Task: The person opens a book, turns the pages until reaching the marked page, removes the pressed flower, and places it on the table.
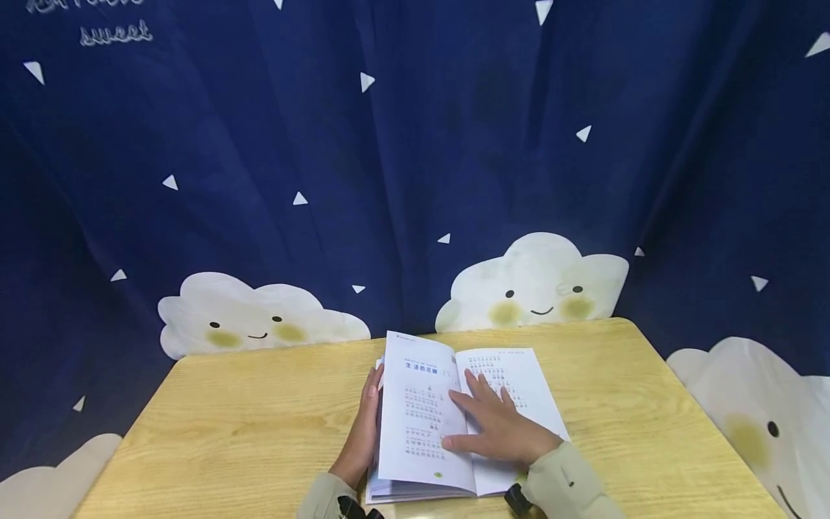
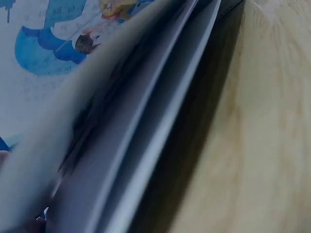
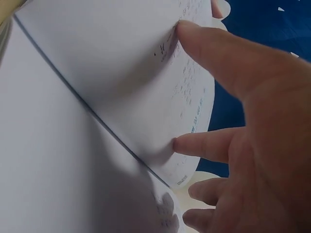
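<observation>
An open book [image 1: 415,425] with printed Chinese text lies on the table, its left page lifted and bowed. Along its left edge, my left hand [image 1: 363,429] holds the book, the thumb hidden behind the raised page. The left wrist view shows loose page edges [image 2: 146,116] and a colourful illustrated page [image 2: 43,53]; little of that hand appears there. My right hand [image 1: 496,427] spreads over the middle of the book, with thumb and index fingertips touching the left page [image 3: 121,58]. Its other fingers reach over the right page [image 1: 541,389].
Under the book is a light wooden table [image 1: 246,425] with rounded far corners. Behind it hangs a dark blue curtain [image 1: 415,158] printed with smiling clouds and white triangles. Both forearms wear pale sleeves [image 1: 570,483], with dark straps at the wrists.
</observation>
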A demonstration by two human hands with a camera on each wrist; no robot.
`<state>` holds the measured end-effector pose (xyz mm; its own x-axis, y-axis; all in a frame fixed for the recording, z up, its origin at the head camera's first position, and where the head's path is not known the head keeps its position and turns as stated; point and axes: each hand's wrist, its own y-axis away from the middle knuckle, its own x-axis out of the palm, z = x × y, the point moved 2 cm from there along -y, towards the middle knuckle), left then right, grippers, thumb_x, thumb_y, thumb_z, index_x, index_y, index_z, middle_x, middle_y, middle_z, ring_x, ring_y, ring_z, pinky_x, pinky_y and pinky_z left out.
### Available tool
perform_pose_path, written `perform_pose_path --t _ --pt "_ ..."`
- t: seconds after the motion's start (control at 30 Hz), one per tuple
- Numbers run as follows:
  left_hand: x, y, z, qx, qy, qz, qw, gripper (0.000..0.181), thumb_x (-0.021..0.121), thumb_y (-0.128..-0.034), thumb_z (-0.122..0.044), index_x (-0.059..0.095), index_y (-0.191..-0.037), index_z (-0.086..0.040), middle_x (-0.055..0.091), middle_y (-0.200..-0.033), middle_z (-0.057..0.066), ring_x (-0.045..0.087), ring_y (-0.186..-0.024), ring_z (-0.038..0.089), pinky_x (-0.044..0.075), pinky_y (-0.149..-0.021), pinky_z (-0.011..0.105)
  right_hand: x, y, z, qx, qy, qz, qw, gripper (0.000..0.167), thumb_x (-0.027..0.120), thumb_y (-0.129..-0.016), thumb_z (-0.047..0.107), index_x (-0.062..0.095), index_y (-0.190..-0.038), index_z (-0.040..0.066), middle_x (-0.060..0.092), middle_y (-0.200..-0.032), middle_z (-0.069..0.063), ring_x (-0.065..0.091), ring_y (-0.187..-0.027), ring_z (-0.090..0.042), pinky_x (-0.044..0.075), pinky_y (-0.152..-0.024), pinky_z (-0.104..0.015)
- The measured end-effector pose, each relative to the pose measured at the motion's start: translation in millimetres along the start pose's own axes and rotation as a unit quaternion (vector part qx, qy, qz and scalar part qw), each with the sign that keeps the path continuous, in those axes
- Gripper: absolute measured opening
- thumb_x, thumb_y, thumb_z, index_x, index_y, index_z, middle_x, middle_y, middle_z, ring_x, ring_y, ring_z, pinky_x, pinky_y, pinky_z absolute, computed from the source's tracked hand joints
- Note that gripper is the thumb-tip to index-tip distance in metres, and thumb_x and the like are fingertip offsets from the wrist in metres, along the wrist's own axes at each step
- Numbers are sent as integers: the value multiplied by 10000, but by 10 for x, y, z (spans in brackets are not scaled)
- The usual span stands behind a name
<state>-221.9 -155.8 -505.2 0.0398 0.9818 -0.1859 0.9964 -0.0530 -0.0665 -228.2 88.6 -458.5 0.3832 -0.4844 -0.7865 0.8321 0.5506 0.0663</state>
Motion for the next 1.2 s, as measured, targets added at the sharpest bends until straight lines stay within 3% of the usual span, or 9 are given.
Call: perform_pose_path --t 0.13,0.43,0.63,0.73,0.83,1.0,1.2 --pt "-10 -21 -16 -19 -47 -64 10000 587 113 -1031 -512 102 -1563 -263 -78 -1621 27 -97 -1467 281 -28 -1119 632 -13 -12 20 35 73 -19 10000 882 602 -799 687 412 -1475 152 62 -1604 -171 -11 -1460 -388 -35 -1130 -620" --pt "-10 -40 9 -73 -8 -195 9998 591 151 -1034 -505 167 -1557 -229 -46 -1622 55 -68 -1468 313 -18 -1127 618 36 -22 -25 176 196 -27 9996 874 626 -785 677 415 -1475 184 95 -1600 -175 10 -1462 -389 -35 -1134 -611" --pt "-23 -1 11 -132 279 -506 9982 585 181 -1036 -506 255 -1533 -207 40 -1622 53 106 -1467 314 31 -1161 543 100 -25 -58 57 350 -21 9994 867 662 -771 648 425 -1467 191 202 -1573 -201 79 -1447 -430 3 -1111 -660" --pt "-31 -12 6 -74 226 -589 9980 587 214 -1029 -520 283 -1524 -213 55 -1621 17 113 -1469 284 37 -1167 524 102 -42 -68 38 419 -54 9991 860 668 -768 644 429 -1464 199 221 -1569 -193 95 -1446 -429 16 -1109 -665" --pt "-29 -37 -6 166 13 -628 9979 546 256 -1038 -474 354 -1497 -193 66 -1620 15 40 -1478 260 33 -1165 527 94 -57 -74 18 509 -77 9987 864 662 -766 656 431 -1463 201 230 -1567 -191 104 -1444 -431 29 -1107 -669" --pt "-4 -45 3 798 -682 -437 9935 399 434 -1030 -294 519 -1396 -159 98 -1618 61 88 -1475 296 90 -1159 544 86 -58 -68 10 570 -39 9984 870 649 -769 670 425 -1467 201 236 -1564 -193 111 -1442 -433 37 -1106 -672" --pt "28 4 51 1366 -1988 268 9701 444 665 -899 -354 596 -1330 -275 217 -1594 50 78 -1472 328 85 -1129 628 88 -54 -45 -15 537 -5 9986 855 641 -782 664 432 -1463 192 242 -1559 -204 125 -1436 -444 47 -1106 -674"
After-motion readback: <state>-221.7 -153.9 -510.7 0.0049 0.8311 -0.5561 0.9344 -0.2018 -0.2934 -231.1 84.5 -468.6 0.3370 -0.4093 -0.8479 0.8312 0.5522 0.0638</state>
